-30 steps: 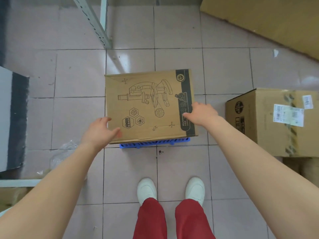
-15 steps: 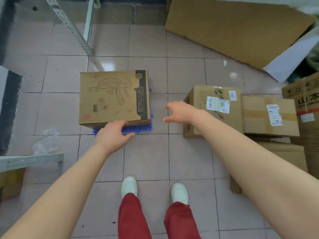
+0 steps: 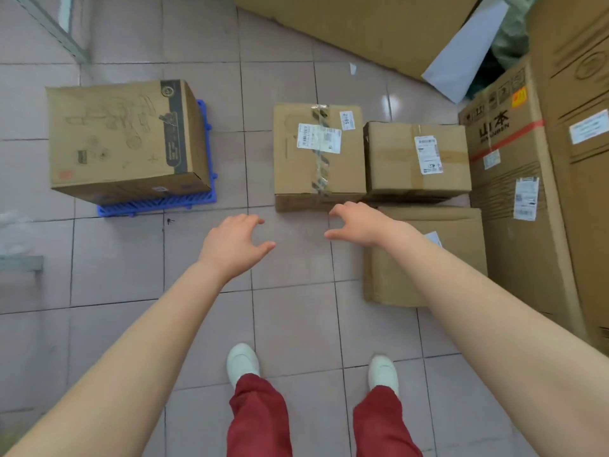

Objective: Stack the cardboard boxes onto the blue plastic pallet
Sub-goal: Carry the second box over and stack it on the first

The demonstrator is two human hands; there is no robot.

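Note:
A printed cardboard box (image 3: 122, 136) rests on the blue plastic pallet (image 3: 158, 203) at the left, covering most of it. A taped box with white labels (image 3: 318, 153) stands on the floor at the centre. Beside it on the right sits a second labelled box (image 3: 417, 156), stacked on a flatter box (image 3: 425, 258). My left hand (image 3: 235, 245) hovers empty with fingers apart, just in front of the taped box's near left corner. My right hand (image 3: 364, 224) is open too, at that box's near right corner, close to its front edge.
Tall cartons (image 3: 514, 179) line the right side. A big flat cardboard sheet (image 3: 346, 24) and a white sheet (image 3: 461, 54) lie at the back. A metal shelf leg (image 3: 56, 31) stands at top left, a shelf edge (image 3: 19, 262) at left. My feet (image 3: 242, 362) stand on tiled floor.
Both hands have left the printed box on the pallet and swung right toward the taped box. The view has turned right, so the pallet now sits at the left.

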